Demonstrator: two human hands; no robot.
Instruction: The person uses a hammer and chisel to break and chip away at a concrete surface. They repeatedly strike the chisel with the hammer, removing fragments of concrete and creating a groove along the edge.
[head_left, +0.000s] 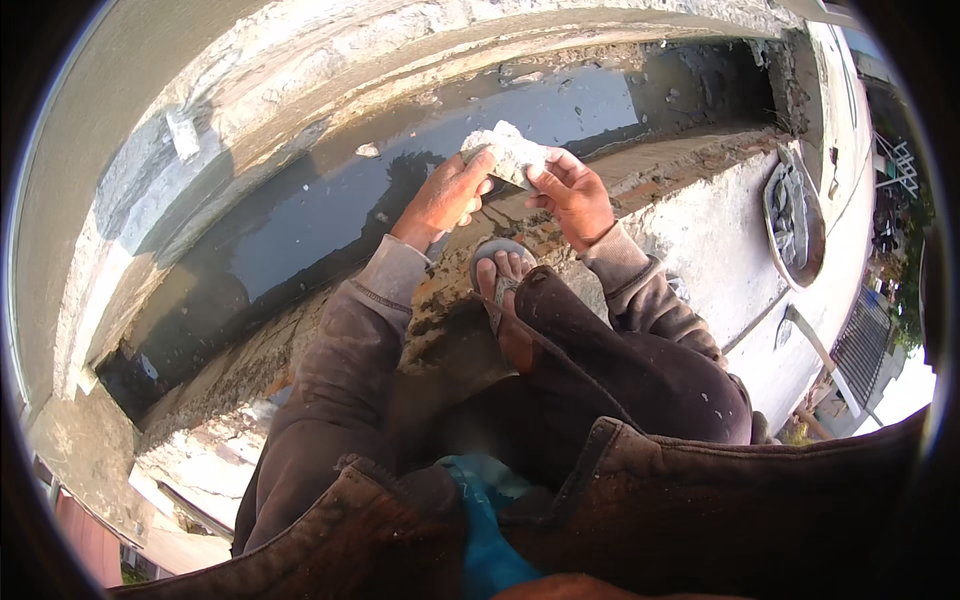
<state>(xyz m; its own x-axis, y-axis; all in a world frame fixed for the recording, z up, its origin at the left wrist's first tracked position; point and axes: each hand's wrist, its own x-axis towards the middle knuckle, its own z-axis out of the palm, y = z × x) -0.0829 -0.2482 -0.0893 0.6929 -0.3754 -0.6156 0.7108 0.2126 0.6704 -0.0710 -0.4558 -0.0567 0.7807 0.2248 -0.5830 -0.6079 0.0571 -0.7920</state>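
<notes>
A rough, pale chunk of broken concrete (508, 154) is held up between both hands, above the near edge of a water-filled drainage channel (300, 217). My left hand (448, 196) grips its left end, thumb on top. The right end is pinched between the thumb and fingers of my right hand (574, 191). Just below the hands, my foot in a grey flip-flop (501, 262) rests on the broken near edge of the channel.
On the pale slab at the right lies a shallow basin (810, 274) holding grey rubble. Near it is a tool with a pale handle (829, 364). A rough concrete ledge (292, 90) borders the channel's far side. A small stone (367, 150) sits in the water.
</notes>
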